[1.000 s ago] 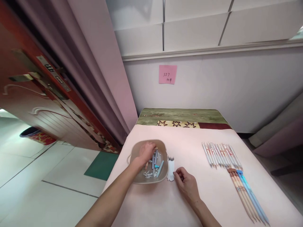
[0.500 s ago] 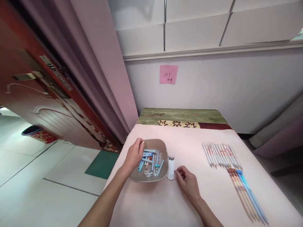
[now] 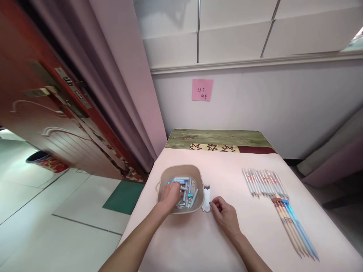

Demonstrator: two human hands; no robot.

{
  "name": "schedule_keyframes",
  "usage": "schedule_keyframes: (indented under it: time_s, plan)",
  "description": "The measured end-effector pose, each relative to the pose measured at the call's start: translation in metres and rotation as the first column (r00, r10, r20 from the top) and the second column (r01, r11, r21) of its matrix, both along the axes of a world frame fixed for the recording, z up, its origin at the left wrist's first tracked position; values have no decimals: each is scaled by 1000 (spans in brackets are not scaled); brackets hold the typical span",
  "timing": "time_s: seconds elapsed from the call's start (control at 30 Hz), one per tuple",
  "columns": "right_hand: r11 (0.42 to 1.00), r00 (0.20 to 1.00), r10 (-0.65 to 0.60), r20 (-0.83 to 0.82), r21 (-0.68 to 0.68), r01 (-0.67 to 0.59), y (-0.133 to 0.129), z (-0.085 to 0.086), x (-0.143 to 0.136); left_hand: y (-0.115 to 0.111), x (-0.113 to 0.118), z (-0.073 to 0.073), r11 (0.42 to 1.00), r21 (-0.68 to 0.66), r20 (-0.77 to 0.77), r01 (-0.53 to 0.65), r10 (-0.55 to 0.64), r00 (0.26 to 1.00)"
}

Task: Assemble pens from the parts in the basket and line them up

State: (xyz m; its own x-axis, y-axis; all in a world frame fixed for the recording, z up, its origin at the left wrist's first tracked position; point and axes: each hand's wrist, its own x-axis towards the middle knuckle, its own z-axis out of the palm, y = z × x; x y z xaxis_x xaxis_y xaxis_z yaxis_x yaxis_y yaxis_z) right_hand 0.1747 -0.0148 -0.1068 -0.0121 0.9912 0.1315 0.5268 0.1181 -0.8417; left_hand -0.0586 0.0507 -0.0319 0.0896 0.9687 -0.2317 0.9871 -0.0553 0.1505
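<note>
My left hand (image 3: 170,195) reaches into a beige plastic basin (image 3: 202,196) that holds blue and pale pen parts and small white bits. Its fingers are closed among the pen parts, and what they grip, if anything, is hidden. Just right of the basin lies a tight row of thin white pen refills with dark tips (image 3: 207,198). My right hand (image 3: 226,215) rests on the table beside this row, fingers curled, thumb tip close to or touching the refill at the edge. Nothing shows in it.
A row of clear-barrelled pens (image 3: 263,183) lies at the right on the pink-white tablecloth (image 3: 181,241). Nearer me are brown-capped pens (image 3: 290,228) and blue-capped pens (image 3: 302,228). Behind the table is a wall with a pink note (image 3: 202,90); a red door (image 3: 56,124) stands left.
My left hand has moved from above the basin's left rim down into the basin, among the pen parts. My right hand stays beside the refills.
</note>
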Motion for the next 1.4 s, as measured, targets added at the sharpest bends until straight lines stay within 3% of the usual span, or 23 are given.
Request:
schedule_keyframes:
  time_s: [0.2, 0.33, 0.47, 0.6, 0.67, 0.73, 0.8, 0.87, 0.93, 1.0, 1.13, 1.23, 1.3, 1.4]
  plan:
    - [1000, 1000, 10, -8, -2, -10, 0, 1, 1, 1, 2, -5, 998, -16, -42, -58, 57, 997]
    - [1000, 1000, 10, -14, 5, -10, 0, 3, 1, 5, -1, 0, 995, -4, -64, -99, 99, 993]
    - [1000, 999, 16, -48, -18, -17, 0, 1, 1, -2, -6, 21, 994, 23, -73, -111, 113, 991]
    - [997, 983, -9, -182, -72, -4, 2, 4, 3, -25, -12, 48, 983, 138, -47, -118, 126, 991]
    - [989, 946, -53, -319, -145, 7, 3, 14, 1, -37, -11, 55, 959, 219, 146, -182, 152, 978]
    - [977, 882, -88, -463, -212, -13, 5, 32, -4, -48, -3, 57, 952, 149, 481, -269, 168, 860]
    - [972, 818, -62, -572, -221, -81, 5, 56, -14, -57, 12, 55, 961, -41, 783, -273, 201, 589]
    - [961, 761, 17, -648, -199, -191, 4, 79, -25, -63, 30, 52, 966, -185, 904, -180, 239, 355]
    - [937, 708, 49, -704, -213, -277, 2, 94, -35, -69, 48, 51, 969, -241, 942, -63, 249, 224]
    - [923, 677, 28, -736, -242, -301, 0, 101, -39, -72, 58, 51, 967, -255, 954, -23, 255, 158]
    - [933, 649, -113, -752, -305, -191, -1, 100, -29, -70, 59, 51, 929, -363, 929, -66, 367, 51]
    - [931, 616, -203, -761, -346, -120, 2, 101, -15, -64, 53, 53, 856, -514, 841, -58, 490, -230]
    - [933, 614, -191, -766, -336, -129, 4, 103, -9, -59, 52, 54, 817, -576, 752, -28, 517, -409]
    - [938, 618, -148, -772, -308, -160, 3, 103, -9, -55, 53, 55, 785, -619, 679, -18, 523, -516]
